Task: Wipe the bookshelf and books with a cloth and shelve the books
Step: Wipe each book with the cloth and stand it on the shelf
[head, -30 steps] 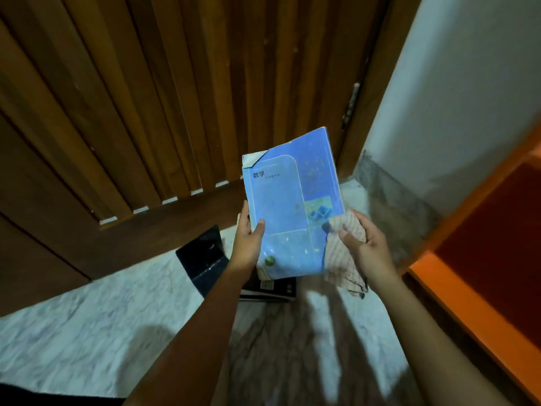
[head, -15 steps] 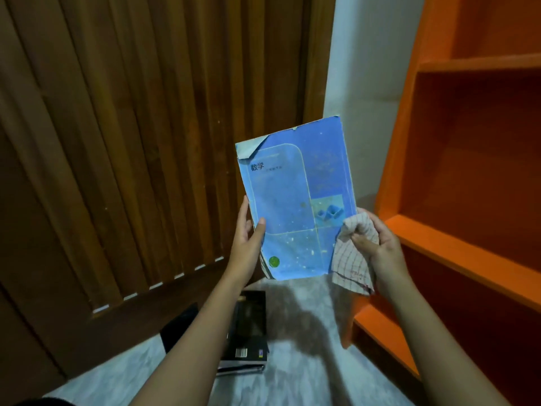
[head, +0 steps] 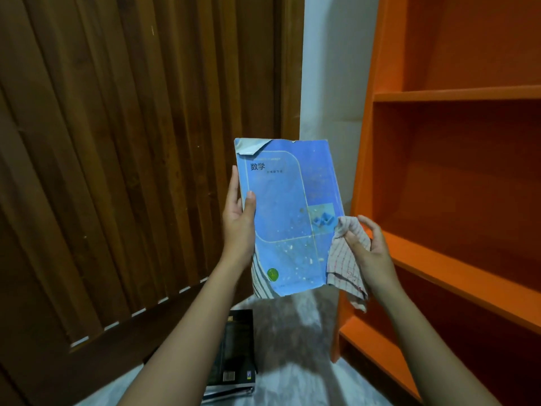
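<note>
left hand (head: 238, 227) slid higher up edge of blue book (head: 288, 218), gripping it, fingers of right hand (head: 371, 253) clutching checked cloth (head: 344, 259)

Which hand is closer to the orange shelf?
Right. The right hand, holding the cloth, is beside the orange shelf; the left hand holds the blue book farther away.

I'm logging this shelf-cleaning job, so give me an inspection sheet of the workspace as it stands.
Surface: pale marbled floor, partly in shadow.
Job's things: blue book held upright, top-left cover corner torn, pale specks on cover; checked cloth at its lower right edge; dark books stacked on the floor; orange bookshelf at right.
Clutter: nothing seen.
Hands: left hand grips the blue book's left edge; right hand holds the checked cloth.
Cables: nothing seen.
Surroundings: slatted wooden door; white wall.
</note>
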`<state>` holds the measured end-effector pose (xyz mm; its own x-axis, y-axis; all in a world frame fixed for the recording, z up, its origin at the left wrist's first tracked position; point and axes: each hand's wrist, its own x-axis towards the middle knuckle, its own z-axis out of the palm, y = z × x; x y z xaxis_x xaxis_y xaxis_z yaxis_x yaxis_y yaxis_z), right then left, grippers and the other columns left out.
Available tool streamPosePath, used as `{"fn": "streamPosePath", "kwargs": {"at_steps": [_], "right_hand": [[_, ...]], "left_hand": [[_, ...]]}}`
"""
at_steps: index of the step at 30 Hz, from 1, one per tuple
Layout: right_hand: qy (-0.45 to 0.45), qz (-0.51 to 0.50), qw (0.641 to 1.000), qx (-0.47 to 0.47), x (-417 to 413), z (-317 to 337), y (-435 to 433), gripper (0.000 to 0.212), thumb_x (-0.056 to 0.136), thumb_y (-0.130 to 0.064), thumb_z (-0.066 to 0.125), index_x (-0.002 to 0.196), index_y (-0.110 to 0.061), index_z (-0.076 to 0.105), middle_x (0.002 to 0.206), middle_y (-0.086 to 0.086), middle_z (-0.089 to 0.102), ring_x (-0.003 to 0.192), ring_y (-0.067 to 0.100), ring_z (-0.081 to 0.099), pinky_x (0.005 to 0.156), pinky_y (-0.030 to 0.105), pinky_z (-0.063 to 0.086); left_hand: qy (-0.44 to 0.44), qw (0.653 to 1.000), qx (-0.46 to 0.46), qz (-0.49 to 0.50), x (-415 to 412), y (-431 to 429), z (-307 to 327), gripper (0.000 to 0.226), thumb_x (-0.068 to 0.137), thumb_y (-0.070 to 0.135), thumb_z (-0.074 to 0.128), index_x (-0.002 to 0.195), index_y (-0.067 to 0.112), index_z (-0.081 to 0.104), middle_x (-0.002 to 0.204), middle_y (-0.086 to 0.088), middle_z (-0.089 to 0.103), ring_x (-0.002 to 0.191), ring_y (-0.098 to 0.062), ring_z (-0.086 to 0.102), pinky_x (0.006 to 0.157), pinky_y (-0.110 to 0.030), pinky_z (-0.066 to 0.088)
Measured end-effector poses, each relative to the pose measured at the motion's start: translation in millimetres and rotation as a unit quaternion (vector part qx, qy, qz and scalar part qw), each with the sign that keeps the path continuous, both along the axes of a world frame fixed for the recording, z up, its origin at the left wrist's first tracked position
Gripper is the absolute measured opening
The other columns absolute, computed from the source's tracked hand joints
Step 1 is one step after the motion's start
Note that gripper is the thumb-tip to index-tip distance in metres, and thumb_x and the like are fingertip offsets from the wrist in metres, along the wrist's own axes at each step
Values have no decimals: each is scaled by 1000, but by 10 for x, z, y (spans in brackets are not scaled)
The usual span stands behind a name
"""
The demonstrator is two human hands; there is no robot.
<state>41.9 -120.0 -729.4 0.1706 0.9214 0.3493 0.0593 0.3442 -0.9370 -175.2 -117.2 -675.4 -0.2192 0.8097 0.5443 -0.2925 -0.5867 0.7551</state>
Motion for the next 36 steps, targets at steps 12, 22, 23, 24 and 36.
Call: {"fn": "streamPosePath", "kwargs": {"at_steps": [12, 22, 23, 24, 36], "right_hand": [[-96, -213, 953, 192, -423, 718, 258, 8, 90, -22, 61, 91, -16, 56, 84, 2, 61, 68, 4, 50, 56, 11, 37], [-96, -245, 962, 71, -352, 633, 1016, 18, 93, -34, 53, 91, -16, 57, 102, 14, 60, 93, 32, 56, 67, 29, 33], [-88, -242, 965, 41, -308, 567, 1046, 18, 93, -36, 53, 87, -19, 53, 99, 12, 60, 91, 31, 57, 65, 31, 34], [-84, -242, 966, 38, -334, 527, 1038, 16, 93, -36, 52, 86, -21, 51, 98, 10, 61, 89, 30, 57, 65, 32, 37], [-119, -242, 963, 1, -399, -217, 754, 23, 94, -35, 53, 91, -13, 60, 101, 9, 59, 93, 28, 56, 71, 33, 40]], "left_hand": [[13, 995, -56, -87, 77, 154, -21, 47, 97, 13, 46, 129, 47, 39, 139, -2, 51, 117, -24, 59, 93, -47, 51], [-41, 981, -47, -184, 23, 148, 37, 48, 93, 10, 48, 127, 43, 46, 132, -4, 58, 112, -26, 61, 87, -42, 55], [-34, 981, -53, -186, 22, 148, 20, 48, 92, 11, 50, 127, 44, 47, 132, -4, 58, 112, -26, 62, 86, -42, 55], [-34, 980, -60, -187, 43, 158, -5, 49, 91, 11, 51, 127, 44, 47, 132, -4, 58, 111, -26, 62, 85, -41, 55], [-135, 977, -102, -127, 221, 263, -220, 49, 97, 5, 44, 134, 36, 42, 117, 4, 67, 101, -20, 67, 81, -39, 57]]}}
